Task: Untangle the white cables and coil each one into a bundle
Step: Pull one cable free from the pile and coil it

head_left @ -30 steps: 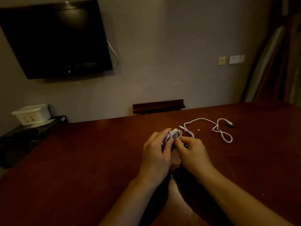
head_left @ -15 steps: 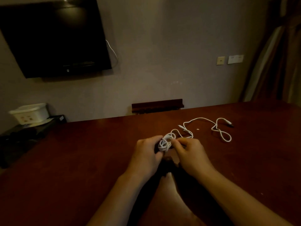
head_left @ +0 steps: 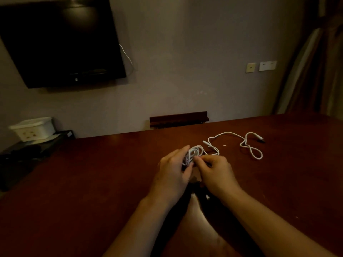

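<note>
coil [head_left: 194, 153] fuller than 0.5 s ago | left hand [head_left: 173, 169] grips it, right hand [head_left: 216, 172] pinches strand | loose cable [head_left: 246, 143] right of coil, uncoiled

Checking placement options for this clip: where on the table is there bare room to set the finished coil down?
Bare wood lies on the table left of the left hand, out to its left edge, and right of the right hand, nearer than the loose cable. It is crowded beyond the hands, where the coil meets that cable.
</note>
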Motion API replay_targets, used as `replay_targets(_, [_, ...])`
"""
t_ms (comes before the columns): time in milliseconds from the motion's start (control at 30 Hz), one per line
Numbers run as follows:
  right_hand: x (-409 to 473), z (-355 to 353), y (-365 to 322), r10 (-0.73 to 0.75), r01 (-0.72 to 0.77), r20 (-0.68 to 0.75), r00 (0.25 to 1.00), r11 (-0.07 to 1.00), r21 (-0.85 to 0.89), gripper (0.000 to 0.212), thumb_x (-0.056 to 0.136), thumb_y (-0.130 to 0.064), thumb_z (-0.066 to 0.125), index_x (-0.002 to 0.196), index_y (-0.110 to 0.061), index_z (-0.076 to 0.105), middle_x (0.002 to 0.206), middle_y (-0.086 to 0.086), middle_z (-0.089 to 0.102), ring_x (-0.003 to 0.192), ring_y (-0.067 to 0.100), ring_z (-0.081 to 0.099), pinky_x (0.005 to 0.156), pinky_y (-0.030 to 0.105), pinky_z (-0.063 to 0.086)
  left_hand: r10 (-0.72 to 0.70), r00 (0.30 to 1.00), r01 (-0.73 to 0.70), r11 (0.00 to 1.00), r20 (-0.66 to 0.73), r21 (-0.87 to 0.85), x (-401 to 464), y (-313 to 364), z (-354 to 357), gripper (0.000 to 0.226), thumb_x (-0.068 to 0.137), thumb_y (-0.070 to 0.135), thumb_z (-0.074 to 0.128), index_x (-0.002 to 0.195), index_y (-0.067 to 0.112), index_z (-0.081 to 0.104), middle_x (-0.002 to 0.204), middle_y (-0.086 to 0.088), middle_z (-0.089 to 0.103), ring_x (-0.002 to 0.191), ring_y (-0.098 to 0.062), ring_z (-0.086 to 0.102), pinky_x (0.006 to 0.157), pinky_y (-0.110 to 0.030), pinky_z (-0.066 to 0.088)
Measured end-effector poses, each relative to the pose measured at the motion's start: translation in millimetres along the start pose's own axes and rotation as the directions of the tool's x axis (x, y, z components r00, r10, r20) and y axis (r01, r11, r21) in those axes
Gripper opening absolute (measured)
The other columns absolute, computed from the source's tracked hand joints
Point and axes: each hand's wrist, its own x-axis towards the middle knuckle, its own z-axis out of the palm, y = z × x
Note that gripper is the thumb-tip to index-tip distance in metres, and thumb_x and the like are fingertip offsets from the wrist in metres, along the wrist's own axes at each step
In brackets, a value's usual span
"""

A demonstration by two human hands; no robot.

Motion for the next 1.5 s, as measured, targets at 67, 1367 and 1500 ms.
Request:
replay_targets(67, [1.5,0.2,0.3,-0.006,0.006,-0.006,1.0,1.0,-0.002,0.023,0.105,-0.037,0.058,0.094,-0.03,0.077,0.074,-0.001,0.076,0.062,0.017,0.072,0.061,0.041,0.063,-0.001,1.0,0.0,0.999,0.026,0.047,0.4,0.8,-0.8,0.062,0.104,0.028,0.064,0.16,0.024,0.038,0.149,0.007,0.055,0.134,-0.009,0.053,0.108,-0.027,0.051])
replay_targets(1367, [4.1,-11.6,-5.1,-0.187,0.198,-0.076,0.979,0.967,0.16,0.03,0.099,-0.022,0.066,0.125,-0.037,0.06,0.108,-0.009,0.073,0.098,0.003,0.072,0.08,0.03,0.064,-0.194,0.981,0.168,0.824,0.01,-0.541,-1.7,6.8,3.7,0.034,0.108,0.022,0.058,0.139,0.03,0.066,0.131,0.02,0.067,0.122,0.007,0.061,0.1,-0.02,0.054])
replay_targets(1500, [2.3,-11.1,-6.6,-0.216,0.229,-0.101,0.971,0.961,0.152,0.018,0.099,-0.023,0.067,0.111,-0.035,0.063,0.102,-0.012,0.074,0.094,-0.002,0.071,0.076,0.03,0.064,-0.245,0.97,0.197,0.783,-0.001,-0.589,-1.0,8.8,5.8,0.034,0.103,0.027,0.066,0.136,0.031,0.069,0.132,0.016,0.069,0.123,0.002,0.063,0.102,-0.027,0.056])
